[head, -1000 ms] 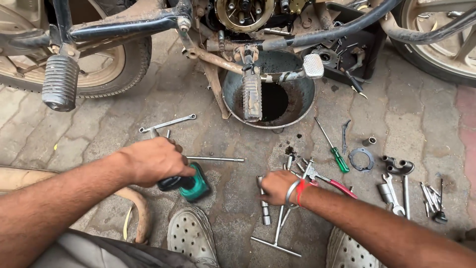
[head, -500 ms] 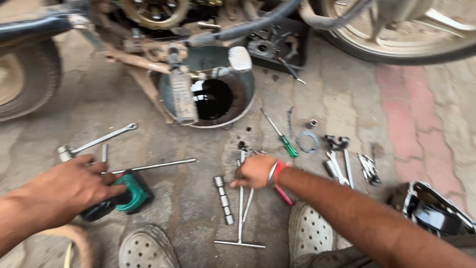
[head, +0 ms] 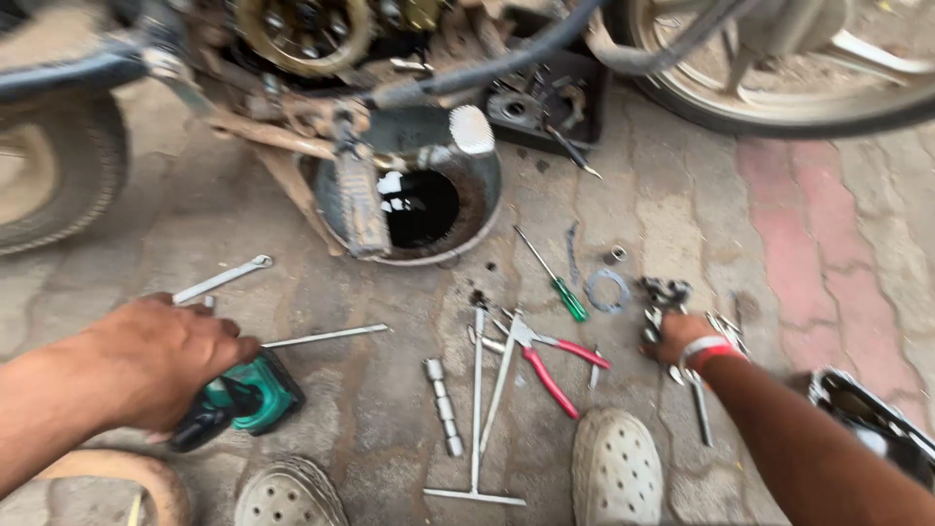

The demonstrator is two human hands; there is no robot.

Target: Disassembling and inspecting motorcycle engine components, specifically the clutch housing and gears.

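In the head view, the left hand (head: 161, 360) is gripping a green power tool (head: 239, 401) with clenched fingers, resting it on the paved ground near its left edge, beside a spanner (head: 222, 280) and a thin rod (head: 326, 336). The right hand (head: 682, 336) is reaching into a pile of wrenches (head: 682, 321) toward the right edge; whether its fingers are closing on one cannot be told. Red pliers (head: 550, 356) and a T-handle wrench (head: 476, 409) are lying between. Loose tools crowding the shoe (head: 616, 468) could get kicked toward the oil pan (head: 414, 209).
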